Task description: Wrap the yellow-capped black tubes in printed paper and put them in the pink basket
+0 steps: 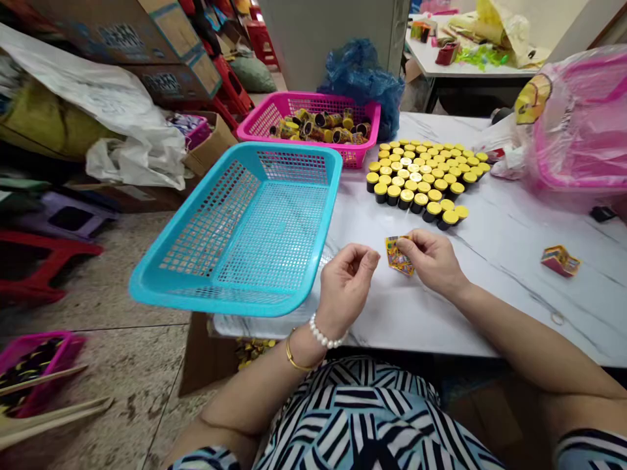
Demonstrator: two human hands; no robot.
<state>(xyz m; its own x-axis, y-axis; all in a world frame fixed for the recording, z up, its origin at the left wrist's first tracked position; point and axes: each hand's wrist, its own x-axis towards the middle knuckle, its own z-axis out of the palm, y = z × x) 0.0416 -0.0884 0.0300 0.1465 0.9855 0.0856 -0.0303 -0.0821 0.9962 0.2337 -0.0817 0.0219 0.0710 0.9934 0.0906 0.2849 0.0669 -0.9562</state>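
Observation:
My right hand (434,260) pinches a small printed orange-and-yellow label (399,256) by its right edge, above the marbled table. Just left of the label, my left hand (349,281) is closed, thumb against the curled fingers; what it holds, if anything, is too small to make out. Beyond both hands stand many small black containers with yellow lids (421,176), packed together upright. A blue plastic basket (323,228) lies to the left of my left hand, with nothing in it. Farther right on the tabletop is a folded stack of similar labels (561,261).
Behind the blue basket, a pink basket (372,130) holds jumbled yellow-lidded containers, beside a blue plastic bag (362,72). A pink basket wrapped in clear plastic (582,124) stands at right. Cardboard boxes (112,39) and red stools (44,267) crowd the left. The table (504,287) ends before my body.

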